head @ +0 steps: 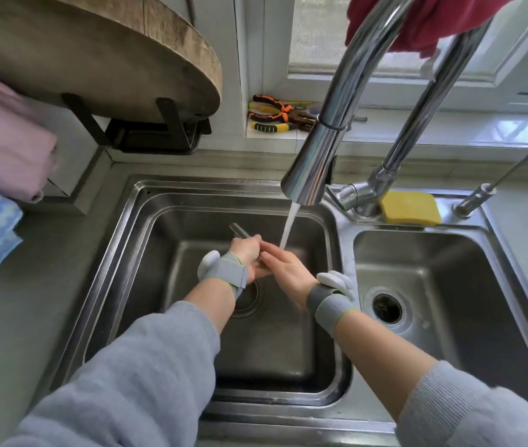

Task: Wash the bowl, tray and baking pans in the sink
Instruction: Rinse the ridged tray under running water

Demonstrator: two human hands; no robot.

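Over the left basin of the steel sink (146, 240), my left hand (248, 253) grips a narrow flat metal utensil (238, 230) whose end sticks out up and to the left. My right hand (285, 269) lies against the left one, fingers straight and touching it under the water stream (288, 227) from the faucet (312, 162). The rest of the utensil is hidden between my hands. No bowl, tray or baking pan shows.
The right basin (433, 285) holds only its drain. A yellow sponge (409, 208) sits behind the faucet base. Pliers (275, 116) lie on the window sill. A round wooden board (111, 53) stands at the back left, with cloths (1, 156) on the left counter.
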